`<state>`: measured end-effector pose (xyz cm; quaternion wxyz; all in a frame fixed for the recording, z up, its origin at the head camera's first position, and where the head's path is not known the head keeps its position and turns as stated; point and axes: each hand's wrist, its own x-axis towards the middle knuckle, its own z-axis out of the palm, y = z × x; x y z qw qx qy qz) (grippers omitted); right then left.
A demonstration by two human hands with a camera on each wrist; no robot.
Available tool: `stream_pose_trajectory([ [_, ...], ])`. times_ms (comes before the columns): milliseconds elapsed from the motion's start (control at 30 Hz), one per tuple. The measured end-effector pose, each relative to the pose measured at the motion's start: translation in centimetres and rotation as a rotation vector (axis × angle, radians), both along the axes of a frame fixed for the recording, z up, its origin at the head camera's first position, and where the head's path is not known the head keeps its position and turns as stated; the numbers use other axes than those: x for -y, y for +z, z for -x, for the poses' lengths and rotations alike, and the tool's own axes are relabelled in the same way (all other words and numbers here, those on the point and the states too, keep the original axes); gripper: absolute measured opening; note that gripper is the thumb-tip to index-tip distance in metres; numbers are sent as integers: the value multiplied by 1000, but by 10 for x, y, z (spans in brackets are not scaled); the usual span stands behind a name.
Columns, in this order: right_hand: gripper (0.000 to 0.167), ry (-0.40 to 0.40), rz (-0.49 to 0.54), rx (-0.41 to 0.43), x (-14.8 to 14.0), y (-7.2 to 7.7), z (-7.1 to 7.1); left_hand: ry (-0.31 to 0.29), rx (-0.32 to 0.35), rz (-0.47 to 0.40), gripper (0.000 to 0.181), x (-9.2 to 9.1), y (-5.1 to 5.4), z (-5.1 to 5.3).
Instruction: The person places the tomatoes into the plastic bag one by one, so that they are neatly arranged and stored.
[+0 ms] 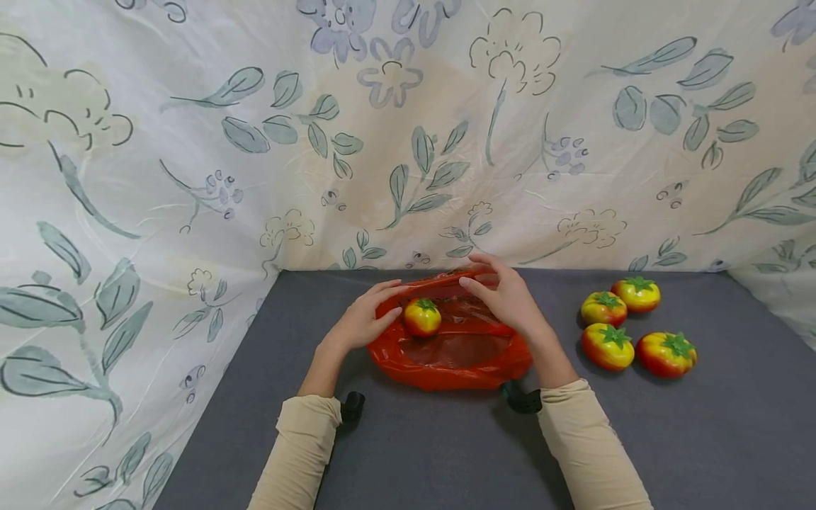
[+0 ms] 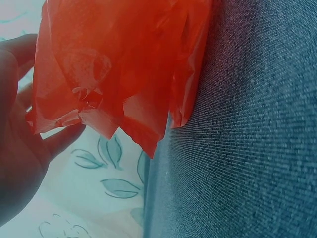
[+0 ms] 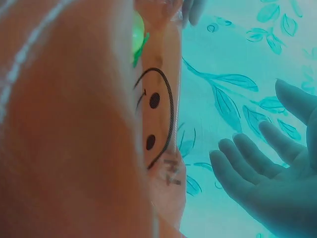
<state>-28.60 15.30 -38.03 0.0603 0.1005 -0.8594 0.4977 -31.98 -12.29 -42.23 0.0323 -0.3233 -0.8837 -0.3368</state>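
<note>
A red plastic bag [image 1: 440, 374] lies mouth-up on the dark table. One red-and-yellow toy tomato [image 1: 422, 317] with a green leafy top sits inside it, toward the left. At the bag's left rim is my left hand [image 1: 365, 319], its thumb by the tomato and its fingers extended along the outside. In the left wrist view, red plastic [image 2: 114, 64] partly covers those fingers. My right hand [image 1: 506, 297] hovers over the right rim, fingers spread and loosely bent. The right wrist view shows that hand [image 3: 277, 183] apart from the bag, which bears a printed smiley face [image 3: 157, 119].
Several more toy tomatoes [image 1: 666, 354] are grouped on the table to the right of the bag. Floral cloth [image 1: 408, 163] hangs behind the grey table [image 1: 433, 453] and along its left side. Dark wrist straps [image 1: 524, 401] show beside the sleeves.
</note>
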Motion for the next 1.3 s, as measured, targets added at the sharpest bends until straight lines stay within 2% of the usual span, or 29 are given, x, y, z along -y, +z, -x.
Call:
stream_pose_trajectory([
  [533, 61, -96, 79, -31, -18, 6, -5, 3, 2, -1, 45, 0, -1, 1],
  [967, 56, -207, 111, -100, -37, 12, -8, 0, -1, -1, 45, 1, -2, 1],
  [1300, 56, -324, 176, -69, -46, 14, -13, -13, -8, -4, 45, 2, -5, 2],
])
